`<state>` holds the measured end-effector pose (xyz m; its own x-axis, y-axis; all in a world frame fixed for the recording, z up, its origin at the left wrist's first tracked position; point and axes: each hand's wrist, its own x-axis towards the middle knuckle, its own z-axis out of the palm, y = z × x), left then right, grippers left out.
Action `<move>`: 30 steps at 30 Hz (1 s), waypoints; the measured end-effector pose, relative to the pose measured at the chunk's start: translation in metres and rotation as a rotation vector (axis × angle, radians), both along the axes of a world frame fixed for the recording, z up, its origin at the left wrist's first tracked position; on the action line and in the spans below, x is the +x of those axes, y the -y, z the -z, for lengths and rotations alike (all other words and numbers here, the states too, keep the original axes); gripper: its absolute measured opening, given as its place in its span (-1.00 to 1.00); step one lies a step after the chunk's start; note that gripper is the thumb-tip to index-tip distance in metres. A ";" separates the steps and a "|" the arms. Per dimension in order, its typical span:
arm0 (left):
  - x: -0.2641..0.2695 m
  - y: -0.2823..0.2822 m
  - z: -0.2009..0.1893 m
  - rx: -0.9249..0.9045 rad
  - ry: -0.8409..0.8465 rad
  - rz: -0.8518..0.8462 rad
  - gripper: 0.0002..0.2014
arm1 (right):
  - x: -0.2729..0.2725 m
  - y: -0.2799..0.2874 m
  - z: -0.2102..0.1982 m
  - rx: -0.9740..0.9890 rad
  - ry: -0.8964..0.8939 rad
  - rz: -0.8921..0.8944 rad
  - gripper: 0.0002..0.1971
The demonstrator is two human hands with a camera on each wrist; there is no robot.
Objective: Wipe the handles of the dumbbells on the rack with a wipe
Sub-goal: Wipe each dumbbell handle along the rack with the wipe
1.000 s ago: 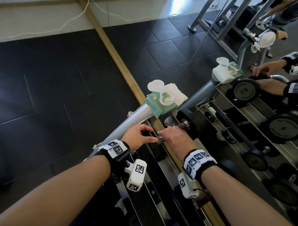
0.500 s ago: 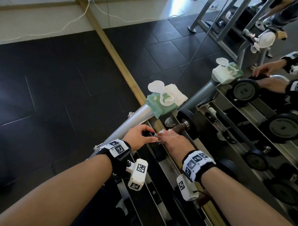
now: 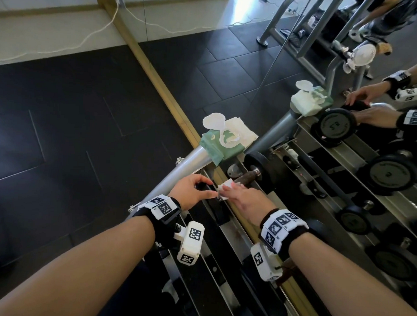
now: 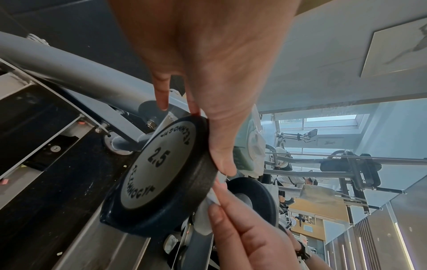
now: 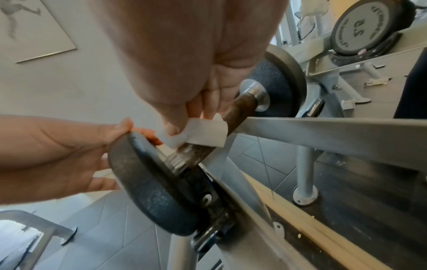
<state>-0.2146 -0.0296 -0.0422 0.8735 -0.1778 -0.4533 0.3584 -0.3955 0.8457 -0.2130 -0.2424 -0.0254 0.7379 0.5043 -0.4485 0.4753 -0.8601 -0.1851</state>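
A small dumbbell lies on the rack's top rail (image 5: 323,127), with a rusty brown handle (image 3: 245,178) (image 5: 238,107) and black plates. My right hand (image 3: 234,194) (image 5: 196,117) holds a white wipe (image 3: 225,188) (image 5: 203,134) wrapped on the handle near the near plate (image 5: 150,182). My left hand (image 3: 201,188) (image 4: 203,137) grips that plate's rim, marked 2.5 (image 4: 159,173), thumb on one side and fingers on the other. The far plate (image 3: 257,164) stands by the mirror.
An open green pack of wipes (image 3: 221,144) sits on the rack's grey post (image 3: 190,162). A wood-framed mirror (image 3: 158,85) runs right behind the rack and shows more dumbbells (image 3: 391,173). Black floor mats (image 3: 62,129) lie to the left.
My right hand has slid back along the handle toward the near plate, baring more brown handle, and the wipe now shows. The left hand has stayed on the plate.
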 end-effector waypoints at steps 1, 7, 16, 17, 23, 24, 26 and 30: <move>0.000 0.000 0.000 0.001 0.000 0.003 -0.65 | 0.002 0.002 -0.001 0.005 0.006 0.002 -0.40; 0.001 0.000 -0.001 0.024 0.014 0.018 -0.64 | 0.019 0.019 -0.011 0.092 0.198 0.355 -0.62; 0.004 0.001 0.000 0.022 0.034 0.047 -0.62 | -0.011 -0.007 -0.003 0.062 0.113 0.236 -0.53; 0.005 0.000 0.000 0.025 0.027 0.052 -0.63 | -0.007 -0.004 -0.005 0.074 0.120 0.267 -0.56; 0.011 -0.002 0.001 0.036 -0.018 0.088 -0.63 | 0.003 -0.005 -0.005 0.059 0.159 0.464 -0.60; 0.011 -0.002 0.001 0.034 -0.023 0.092 -0.63 | -0.001 -0.010 -0.002 0.070 0.167 0.461 -0.58; 0.014 -0.001 0.000 0.029 -0.039 0.095 -0.64 | -0.013 -0.019 0.003 0.092 0.147 0.451 -0.55; 0.022 -0.001 -0.001 0.081 -0.029 0.154 -0.68 | -0.031 -0.027 0.004 0.076 0.076 0.475 -0.54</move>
<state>-0.1931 -0.0288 -0.0408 0.8249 -0.2702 -0.4966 0.3125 -0.5141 0.7988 -0.2440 -0.2153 -0.0298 0.9238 0.1330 -0.3590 0.0481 -0.9706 -0.2358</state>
